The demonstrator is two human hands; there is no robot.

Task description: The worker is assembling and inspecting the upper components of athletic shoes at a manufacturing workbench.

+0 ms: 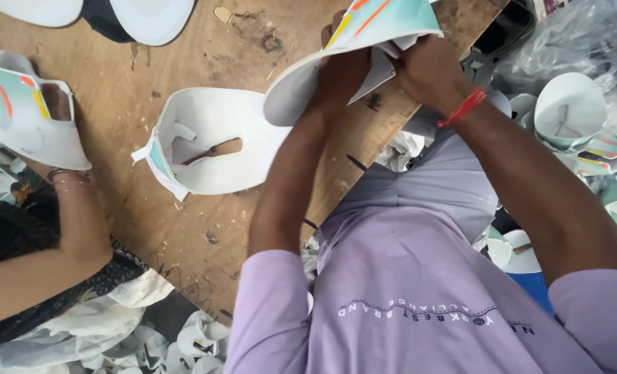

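- Both your hands are closed on one white cut-out panel [301, 86] with a teal face and orange and yellow stripes. Your left hand [343, 69] pinches it from below; your right hand [426, 66] grips its folded flaps. It is held in the air above the worktop's [142, 221] right edge.
- The fingers of both hands are mostly hidden behind the panel, so how firm the hold is cannot be told. If the grip is loose, the piece could slide down off that edge into the heap of finished pieces [578, 118] beside your right arm.
- Pulling the flaps too hard could tear or crease them where they fold.
- The open panel lying flat [215, 149] sits just beside your left forearm near the worktop's middle; a swing of the elbow could knock it askew.
- Another person's hand [66, 180] holds a similar piece [24, 114] at the left edge, well apart from yours.
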